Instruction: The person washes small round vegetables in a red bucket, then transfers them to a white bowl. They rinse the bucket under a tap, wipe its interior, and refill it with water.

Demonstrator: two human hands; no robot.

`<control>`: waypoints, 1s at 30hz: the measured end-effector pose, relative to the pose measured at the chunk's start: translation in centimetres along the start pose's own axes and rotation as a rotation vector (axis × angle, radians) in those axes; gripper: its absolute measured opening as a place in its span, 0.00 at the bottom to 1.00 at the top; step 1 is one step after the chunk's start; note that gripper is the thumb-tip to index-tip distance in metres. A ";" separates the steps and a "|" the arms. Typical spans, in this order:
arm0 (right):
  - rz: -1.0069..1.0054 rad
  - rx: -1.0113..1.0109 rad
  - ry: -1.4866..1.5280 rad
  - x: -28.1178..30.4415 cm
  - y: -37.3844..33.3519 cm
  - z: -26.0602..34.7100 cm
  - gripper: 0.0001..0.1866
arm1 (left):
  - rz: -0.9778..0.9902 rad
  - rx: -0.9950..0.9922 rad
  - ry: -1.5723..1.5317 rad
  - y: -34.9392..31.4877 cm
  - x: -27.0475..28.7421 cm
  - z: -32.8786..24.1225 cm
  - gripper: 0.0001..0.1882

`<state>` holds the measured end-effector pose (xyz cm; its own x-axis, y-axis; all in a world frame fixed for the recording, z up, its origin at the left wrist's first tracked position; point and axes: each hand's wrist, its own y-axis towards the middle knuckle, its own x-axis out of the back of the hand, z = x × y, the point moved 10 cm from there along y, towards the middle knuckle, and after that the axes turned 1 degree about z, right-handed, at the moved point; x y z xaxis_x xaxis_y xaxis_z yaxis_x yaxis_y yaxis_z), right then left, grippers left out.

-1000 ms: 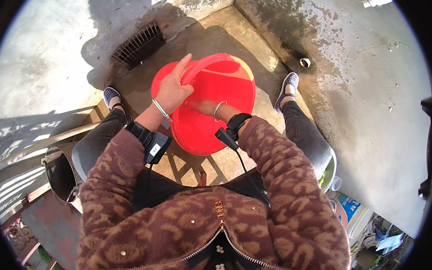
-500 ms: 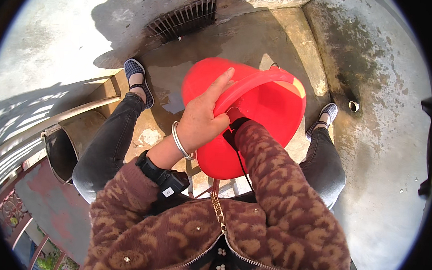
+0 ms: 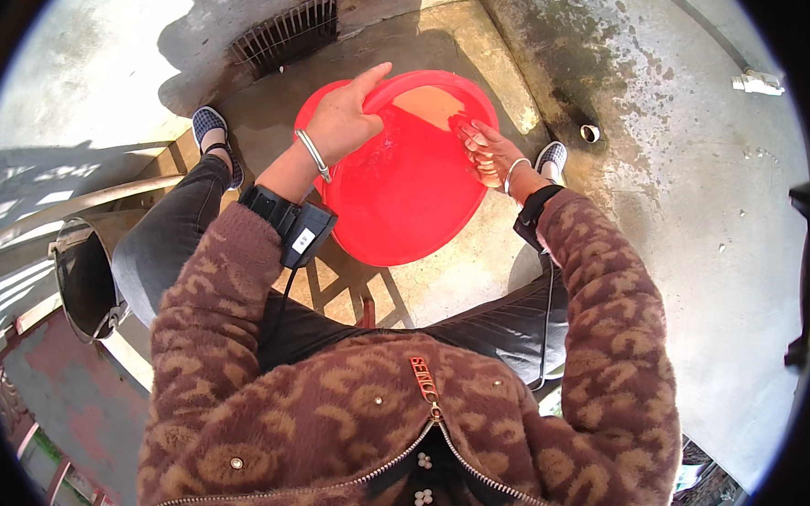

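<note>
A red plastic bucket (image 3: pixel 408 198) is tilted between my legs, its wide mouth facing me and sunlight falling on part of the inside. My left hand (image 3: pixel 343 121) grips the bucket's rim at the upper left, thumb and index finger stretched out along it. At the right side of the rim is my right hand (image 3: pixel 493 155), palm turned up, fingers loosely bent and apart, holding nothing I can see. Whether its fingertips touch the bucket is hard to tell. Both wrists wear silver bangles and black strapped devices.
A barred drain opening (image 3: pixel 288 32) sits low in the far wall, beside wet concrete. A pipe end (image 3: pixel 590 133) sticks out at the right. To my left stand a dark metal bucket (image 3: pixel 88 278) and a curved rail (image 3: pixel 105 202). A white tap (image 3: pixel 758 83) is at far right.
My right hand has come out of the red bucket to its right rim. The bucket has turned its mouth more toward me, with my left hand still gripping it. The view has shifted.
</note>
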<state>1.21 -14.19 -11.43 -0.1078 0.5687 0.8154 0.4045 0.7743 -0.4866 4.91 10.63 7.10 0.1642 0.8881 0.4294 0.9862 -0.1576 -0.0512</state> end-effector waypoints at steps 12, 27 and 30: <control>0.316 -0.083 0.906 4.3 -0.6 11.3 0.33 | 0.135 -0.058 0.112 -0.1 -4.0 -2.3 0.35; 0.076 -0.295 0.090 5.7 -2.6 4.4 0.33 | 0.122 0.009 0.101 0.4 -3.7 -2.3 0.35; 0.214 -0.143 0.527 2.0 -2.3 6.3 0.33 | 0.101 0.016 0.030 0.6 -3.4 -2.3 0.35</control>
<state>-5.71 -13.12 -10.67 0.4412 0.4649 0.7676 0.4904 0.5914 -0.6401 4.94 6.50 7.67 0.2619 0.8547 0.4482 0.9650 -0.2382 -0.1098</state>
